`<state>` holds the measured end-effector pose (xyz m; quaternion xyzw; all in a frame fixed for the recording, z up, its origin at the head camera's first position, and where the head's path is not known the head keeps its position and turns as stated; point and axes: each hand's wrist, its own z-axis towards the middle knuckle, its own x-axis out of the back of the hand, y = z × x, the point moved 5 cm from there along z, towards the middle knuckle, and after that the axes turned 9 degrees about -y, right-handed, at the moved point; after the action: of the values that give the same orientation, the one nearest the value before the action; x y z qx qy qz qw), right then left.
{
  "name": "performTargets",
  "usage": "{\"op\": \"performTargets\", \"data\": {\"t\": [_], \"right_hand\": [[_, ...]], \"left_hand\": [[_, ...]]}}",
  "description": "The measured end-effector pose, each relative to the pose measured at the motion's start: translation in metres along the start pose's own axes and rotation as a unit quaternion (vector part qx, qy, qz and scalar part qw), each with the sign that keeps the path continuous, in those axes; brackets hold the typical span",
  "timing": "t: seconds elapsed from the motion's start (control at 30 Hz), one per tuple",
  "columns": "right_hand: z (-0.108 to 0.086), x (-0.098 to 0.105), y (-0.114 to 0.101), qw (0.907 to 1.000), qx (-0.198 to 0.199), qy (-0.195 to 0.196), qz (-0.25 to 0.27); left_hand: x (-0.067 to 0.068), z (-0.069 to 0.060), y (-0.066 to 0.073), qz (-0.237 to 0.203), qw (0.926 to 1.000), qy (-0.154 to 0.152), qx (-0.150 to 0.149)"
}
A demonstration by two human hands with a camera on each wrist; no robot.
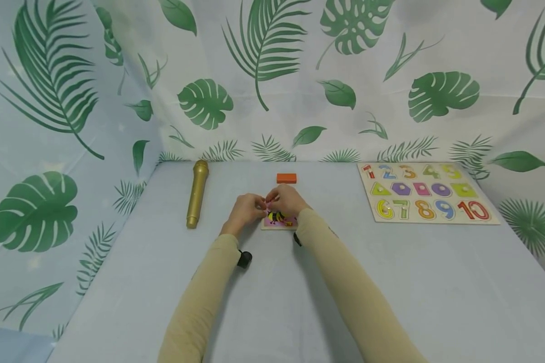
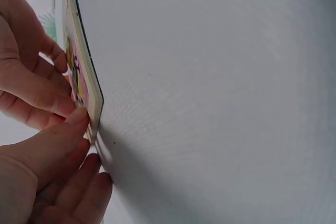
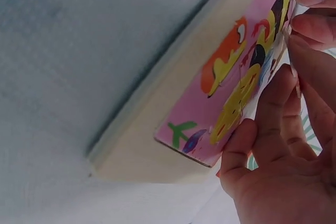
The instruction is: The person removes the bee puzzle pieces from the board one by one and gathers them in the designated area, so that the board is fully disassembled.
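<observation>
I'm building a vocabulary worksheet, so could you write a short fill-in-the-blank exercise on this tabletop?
1. In the head view, the gold tubular microphone lies to the ____ of the small orange rectangular block.
2. The highest number on the flat wooden number-and-shape board is ____.
3. In the right wrist view, the small pale wooden picture board by the left hand and right hand has a ____ picture background.
4. The white fabric backdrop is printed with green ____.

Missing words: left; 10; pink; leaves.
</observation>
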<state>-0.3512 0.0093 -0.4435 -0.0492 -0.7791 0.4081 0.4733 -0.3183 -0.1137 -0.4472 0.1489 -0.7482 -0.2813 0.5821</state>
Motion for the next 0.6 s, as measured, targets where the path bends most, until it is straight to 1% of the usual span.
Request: {"op": "performTargets", "data": {"t": [0.2,0.33,0.5,0.6], "right_hand": [[-0.002,0.001,0.004,0.9995,-0.013,0.0,0.027],[-0.004,0.005,0.006,0.9986,-0.019,0.008,0.048],[-0.008,0.021,0.017,0.9958,-0.024,0.023,0.085],[-0.014,0.034,0.033,0.9939,-0.046,0.028,0.096]], "left_hand": [[0.0,-0.001,0.002,0.002,1.0,0.0,0.007],[0.001,-0.001,0.001,0.006,1.0,-0.001,0.007],[0.001,0.0,0.001,0.004,0.9999,-0.006,0.008],[-0.001,-0.001,0.001,-0.003,0.9999,-0.009,0.013]]}}
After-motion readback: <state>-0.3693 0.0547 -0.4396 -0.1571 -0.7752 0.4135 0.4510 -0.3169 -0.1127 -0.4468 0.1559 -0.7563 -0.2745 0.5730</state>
